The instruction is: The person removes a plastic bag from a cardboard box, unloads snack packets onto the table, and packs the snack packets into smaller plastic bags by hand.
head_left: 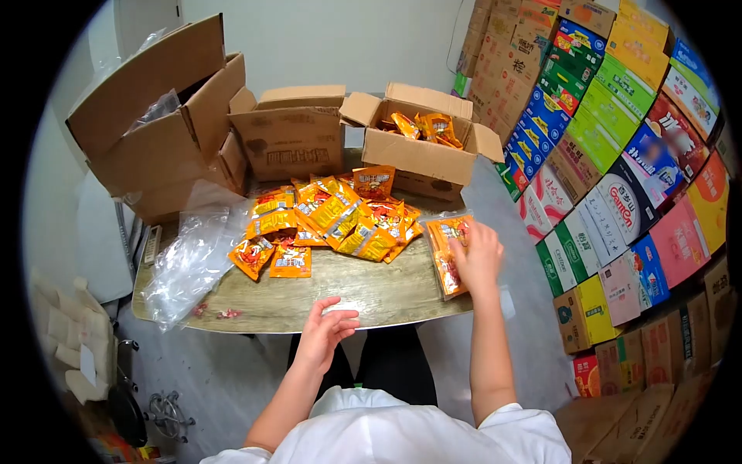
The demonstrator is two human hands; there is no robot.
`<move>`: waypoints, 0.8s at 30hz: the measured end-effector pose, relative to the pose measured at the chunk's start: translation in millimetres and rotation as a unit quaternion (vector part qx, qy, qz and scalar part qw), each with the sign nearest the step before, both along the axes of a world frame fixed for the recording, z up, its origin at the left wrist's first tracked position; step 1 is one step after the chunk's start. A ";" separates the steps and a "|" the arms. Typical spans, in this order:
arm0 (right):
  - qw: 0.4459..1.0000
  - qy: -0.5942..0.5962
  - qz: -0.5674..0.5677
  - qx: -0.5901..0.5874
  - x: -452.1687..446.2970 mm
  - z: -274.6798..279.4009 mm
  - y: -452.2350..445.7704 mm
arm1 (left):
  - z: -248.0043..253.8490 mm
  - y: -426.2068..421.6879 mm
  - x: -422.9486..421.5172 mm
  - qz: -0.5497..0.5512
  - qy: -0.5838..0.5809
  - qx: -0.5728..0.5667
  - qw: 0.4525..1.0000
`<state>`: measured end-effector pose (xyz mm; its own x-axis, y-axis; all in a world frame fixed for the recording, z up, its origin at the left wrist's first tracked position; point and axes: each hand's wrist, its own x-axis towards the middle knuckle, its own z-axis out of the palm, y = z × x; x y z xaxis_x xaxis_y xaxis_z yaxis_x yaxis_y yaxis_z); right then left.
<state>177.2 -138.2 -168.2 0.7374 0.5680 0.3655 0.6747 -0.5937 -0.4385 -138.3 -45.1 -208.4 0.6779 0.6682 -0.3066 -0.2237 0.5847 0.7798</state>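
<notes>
My right hand (pixel 481 257) is on a clear plastic bag with orange snack packets inside (pixel 447 271), at the right side of the table. Its fingers curl over the bag's right edge, partly out of sight. Above the table's front edge, my left hand (pixel 326 332) holds nothing, its fingers apart and slightly bent. Between the hands and the boxes lies a loose heap of orange and yellow snack packets (pixel 332 213), some overlapping, some face down. Crumpled clear plastic bags (pixel 189 263) lie at the table's left end.
Across the back stand an open carton holding more orange packets (pixel 417 151), another open carton (pixel 290 143) and a large box (pixel 154 124) with flaps up. Stacked colourful cartons (pixel 610 209) line the right wall. A beige chair (pixel 77 332) is at left.
</notes>
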 end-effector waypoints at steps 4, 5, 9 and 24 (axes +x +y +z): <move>0.980 -0.109 0.024 -0.167 -19.8 -12.4 8.0 | 2.9 1.2 3.4 0.013 -0.014 -0.012 1.000; 0.974 -0.088 0.010 -0.206 -16.7 -20.6 10.9 | 4.2 0.2 3.5 0.013 -0.014 -0.013 1.000; 0.979 -0.006 0.013 -0.204 -1.5 -23.5 14.3 | 3.0 0.4 0.3 -0.003 -0.006 -0.004 1.000; 0.986 0.070 0.007 -0.149 -27.4 -22.1 -34.4 | -7.2 11.9 -4.5 0.019 -0.013 -0.023 0.999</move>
